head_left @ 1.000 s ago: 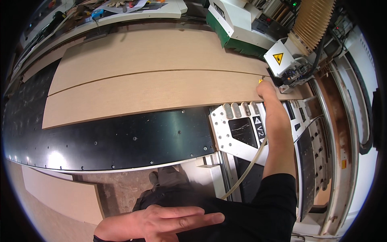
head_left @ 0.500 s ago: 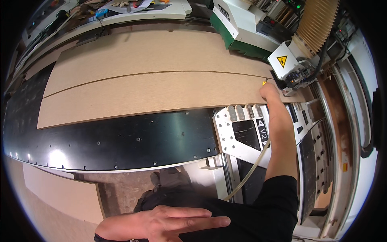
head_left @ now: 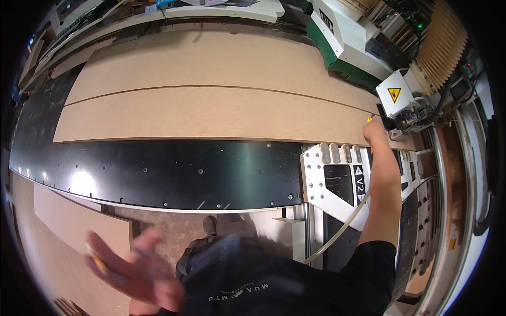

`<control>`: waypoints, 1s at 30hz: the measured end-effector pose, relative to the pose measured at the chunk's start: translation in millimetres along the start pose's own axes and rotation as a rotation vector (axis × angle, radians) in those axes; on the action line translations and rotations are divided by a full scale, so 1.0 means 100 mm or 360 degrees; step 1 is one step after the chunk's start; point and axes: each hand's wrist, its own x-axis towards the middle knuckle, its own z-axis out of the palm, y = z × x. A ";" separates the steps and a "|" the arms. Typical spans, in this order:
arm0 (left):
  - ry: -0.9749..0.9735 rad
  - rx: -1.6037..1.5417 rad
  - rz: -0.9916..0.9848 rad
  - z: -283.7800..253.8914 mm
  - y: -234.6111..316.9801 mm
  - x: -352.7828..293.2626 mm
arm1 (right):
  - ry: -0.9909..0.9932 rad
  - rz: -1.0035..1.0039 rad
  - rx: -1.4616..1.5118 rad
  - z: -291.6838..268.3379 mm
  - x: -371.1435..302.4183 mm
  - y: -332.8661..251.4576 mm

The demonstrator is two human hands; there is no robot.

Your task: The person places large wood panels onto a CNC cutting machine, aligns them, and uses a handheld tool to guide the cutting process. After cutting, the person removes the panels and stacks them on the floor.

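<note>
At the far right end of the near board [head_left: 211, 116], my right hand [head_left: 377, 131] reaches out on a straight arm and closes around a small yellow tool [head_left: 369, 120], whose tip pokes out just above my knuckles, right at the seam between this board and the far board [head_left: 211, 60]. The tool sits beside the white machine head [head_left: 403, 102] with its yellow warning sign. A pale hose [head_left: 337, 234] runs under my forearm, over the white plate [head_left: 329, 179]. My left hand [head_left: 134, 268] is low by my chest, blurred, fingers spread wide and holding nothing, above the floor panel [head_left: 79, 226].
</note>
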 end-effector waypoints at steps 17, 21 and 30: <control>0.0350 0.0697 -0.2977 -2.37 -2.07 -3.64 | 0.0003 0.0165 0.0060 -0.33 -0.28 0.02; -0.0018 0.0729 -0.2735 -2.05 -2.13 -3.38 | 0.0023 0.0209 0.0089 -0.39 -0.37 -0.01; -0.0126 0.0867 -0.2558 -1.85 -2.11 -3.06 | -0.0005 0.0165 0.0048 -0.29 -0.29 0.05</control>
